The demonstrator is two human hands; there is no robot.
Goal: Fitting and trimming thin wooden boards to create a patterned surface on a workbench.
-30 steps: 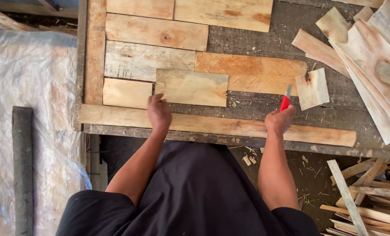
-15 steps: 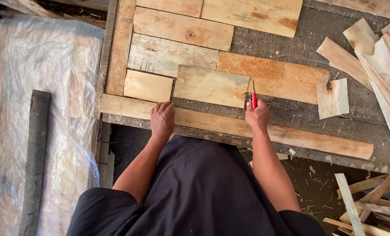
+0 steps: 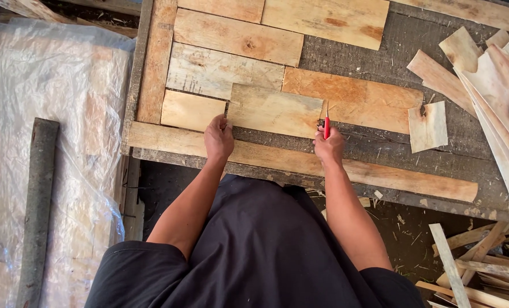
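Two hands touch one wood piece [image 3: 274,110]: left hand [image 3: 218,138] presses fingers on its corner, right hand [image 3: 327,146] grips a red pencil [image 3: 326,124].

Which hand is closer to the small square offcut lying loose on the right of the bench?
Right. The right hand, holding a red pencil, is nearer the offcut; the left hand lies farther off, at the board's other end.

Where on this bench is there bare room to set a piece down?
Bare dark bench lies between the orange plank, the loose offcut and the long front strip. Crowded: the laid planks on the left, around both hands, and the scrap stack at right.
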